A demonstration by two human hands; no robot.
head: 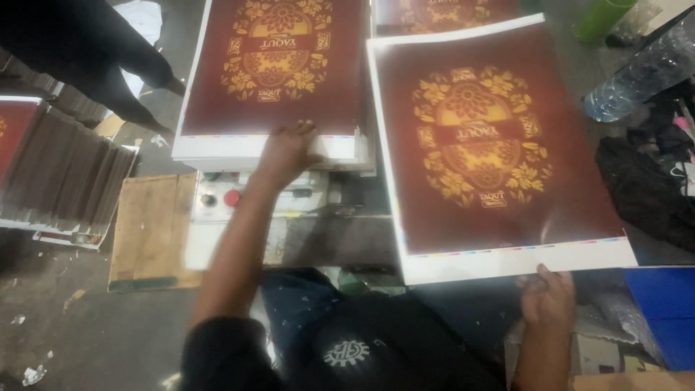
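A large printed sheet (499, 152), dark red with a gold floral oval and a white border, is held up at the right. My right hand (548, 293) grips its near white edge from below. A thick stack of the same printed sheets (271, 80) lies at the upper left on a machine. My left hand (288, 150) rests with spread fingers on the near edge of that stack.
A control panel with a red button (232, 197) sits under the stack. A wooden board (148, 232) lies on the floor at left, beside piled sheets (58, 170). A clear plastic bottle (637, 72) and dark cloth (644, 188) are at right.
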